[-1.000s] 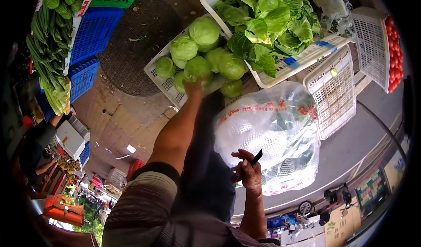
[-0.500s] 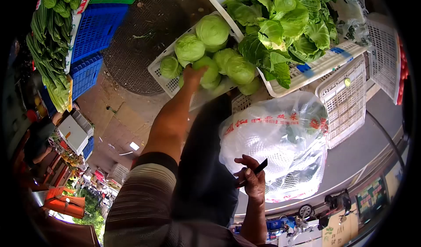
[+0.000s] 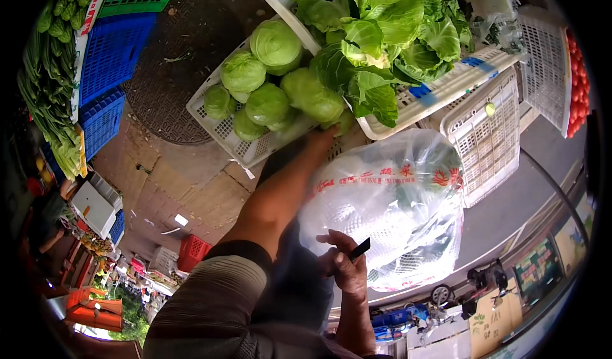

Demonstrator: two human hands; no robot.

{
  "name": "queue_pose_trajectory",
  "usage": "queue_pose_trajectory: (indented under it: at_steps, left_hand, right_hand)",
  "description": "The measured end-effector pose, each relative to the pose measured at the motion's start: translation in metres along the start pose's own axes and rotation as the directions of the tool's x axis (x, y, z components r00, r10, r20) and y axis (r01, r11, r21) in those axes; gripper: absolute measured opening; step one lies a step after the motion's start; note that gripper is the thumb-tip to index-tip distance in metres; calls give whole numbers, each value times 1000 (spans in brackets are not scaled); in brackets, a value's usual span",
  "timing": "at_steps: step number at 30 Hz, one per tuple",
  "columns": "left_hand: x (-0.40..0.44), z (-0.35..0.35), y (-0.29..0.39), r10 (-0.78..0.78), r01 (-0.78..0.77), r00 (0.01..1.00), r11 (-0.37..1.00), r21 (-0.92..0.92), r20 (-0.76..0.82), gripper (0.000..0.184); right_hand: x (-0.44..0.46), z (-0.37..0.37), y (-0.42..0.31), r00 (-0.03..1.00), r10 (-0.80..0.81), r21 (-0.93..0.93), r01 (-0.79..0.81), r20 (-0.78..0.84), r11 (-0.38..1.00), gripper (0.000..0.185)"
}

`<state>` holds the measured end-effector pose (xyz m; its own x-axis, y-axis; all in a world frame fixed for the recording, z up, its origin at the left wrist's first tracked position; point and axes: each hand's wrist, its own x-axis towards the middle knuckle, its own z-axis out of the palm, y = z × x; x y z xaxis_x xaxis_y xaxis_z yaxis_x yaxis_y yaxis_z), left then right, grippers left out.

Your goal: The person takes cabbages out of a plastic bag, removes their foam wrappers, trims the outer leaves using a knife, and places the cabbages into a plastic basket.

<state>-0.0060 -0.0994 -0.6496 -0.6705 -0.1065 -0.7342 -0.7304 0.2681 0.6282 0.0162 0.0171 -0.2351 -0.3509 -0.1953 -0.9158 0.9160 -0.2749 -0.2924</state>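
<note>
My left hand reaches to the near right corner of a white crate of cabbages. Its fingertips are blurred at the underside of a green cabbage; whether they grip it is hidden. Several round cabbages lie in the crate. Low and to the right, my right hand is closed around a slim black object with a slanted end, perhaps a knife; most of it is covered by the fingers. Beside that hand is a clear plastic bag with red print, over a white crate.
A white crate piled with leafy outer leaves stands at the upper right. Another white crate is below it, and red tomatoes are at the far right. Blue crates of vegetables line the left, near a manhole cover.
My left hand has left the middle cabbage and moved right to the crate's near corner. The view has shifted, so the crates sit further left. My right hand still holds the slim black object.
</note>
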Motion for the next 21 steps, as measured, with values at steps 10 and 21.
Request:
queue_pose_trajectory:
  at_steps: [10, 21]
  left_hand:
    - [12, 10, 14, 221, -258, 966, 837, 482, 133, 100]
    - [33, 37, -43, 355, -343, 932, 786, 514, 79, 85]
  right_hand:
    - [3, -20, 19, 998, -60, 181, 59, 1, 982, 71]
    - [15, -29, 21, 999, -9, 242, 21, -51, 970, 72]
